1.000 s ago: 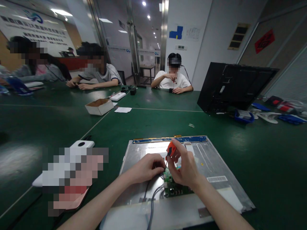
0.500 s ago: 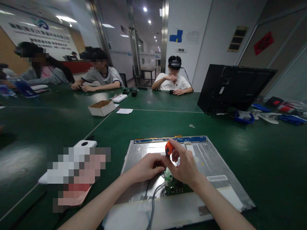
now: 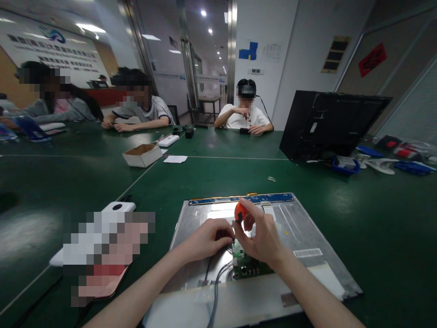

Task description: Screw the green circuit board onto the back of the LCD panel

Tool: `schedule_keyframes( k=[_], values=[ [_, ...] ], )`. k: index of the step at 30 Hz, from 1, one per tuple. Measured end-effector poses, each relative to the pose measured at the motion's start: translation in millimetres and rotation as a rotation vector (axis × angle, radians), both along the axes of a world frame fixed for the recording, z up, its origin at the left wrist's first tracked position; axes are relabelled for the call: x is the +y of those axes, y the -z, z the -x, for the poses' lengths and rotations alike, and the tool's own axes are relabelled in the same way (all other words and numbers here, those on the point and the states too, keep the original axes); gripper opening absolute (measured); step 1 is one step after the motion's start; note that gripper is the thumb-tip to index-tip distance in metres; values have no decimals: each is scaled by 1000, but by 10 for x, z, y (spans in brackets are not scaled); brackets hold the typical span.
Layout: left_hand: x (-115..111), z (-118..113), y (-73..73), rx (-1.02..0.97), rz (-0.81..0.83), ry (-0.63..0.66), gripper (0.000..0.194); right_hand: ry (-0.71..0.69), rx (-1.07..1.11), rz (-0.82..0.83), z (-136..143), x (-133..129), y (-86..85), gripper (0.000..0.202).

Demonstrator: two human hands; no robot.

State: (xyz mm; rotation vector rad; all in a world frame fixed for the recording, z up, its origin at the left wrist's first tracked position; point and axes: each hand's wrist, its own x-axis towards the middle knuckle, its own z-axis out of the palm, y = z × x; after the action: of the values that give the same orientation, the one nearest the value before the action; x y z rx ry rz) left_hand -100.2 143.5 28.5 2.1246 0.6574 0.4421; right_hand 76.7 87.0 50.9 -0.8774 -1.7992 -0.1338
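A flat metal-backed display panel (image 3: 300, 237) lies on the table in front of me, with a blue circuit strip (image 3: 273, 197) along its far edge. On its middle sits a green circuit board (image 3: 247, 266), partly covered by my right hand (image 3: 261, 230). That hand's fingers are closed around the orange and black handle of a screwdriver (image 3: 240, 211), held upright over the board; its tip is hidden. My left hand (image 3: 215, 237) pinches at the board's left corner, and what lies between its fingertips is too small to make out. Grey cables (image 3: 216, 291) run from the board toward me.
Left of the panel lie a white device (image 3: 119, 207) and a pink, blurred-out object (image 3: 112, 287). Farther off stand an open cardboard box (image 3: 142, 157) and a black monitor housing (image 3: 327, 127). Blue gloves (image 3: 414, 167) lie at the right. Several people sit across the table (image 3: 211, 177).
The view has shifted very slightly. Both my hands stay at the board, and the screwdriver handle looks slightly turned. The person opposite has moved a raised hand a little.
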Motion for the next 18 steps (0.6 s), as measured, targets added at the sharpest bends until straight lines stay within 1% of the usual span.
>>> schedule_keyframes(
  k=[5, 13, 18],
  values=[
    [-19, -20, -37, -55, 14, 7, 12, -3, -14, 11, -12, 15, 6, 54],
    [-34, -15, -30, 28, -43, -42, 10, -40, -1, 37, -4, -23, -11, 59],
    [-39, -17, -44, -9, -60, -32, 12, -22, -1, 30, 8, -23, -16, 58]
  ],
)
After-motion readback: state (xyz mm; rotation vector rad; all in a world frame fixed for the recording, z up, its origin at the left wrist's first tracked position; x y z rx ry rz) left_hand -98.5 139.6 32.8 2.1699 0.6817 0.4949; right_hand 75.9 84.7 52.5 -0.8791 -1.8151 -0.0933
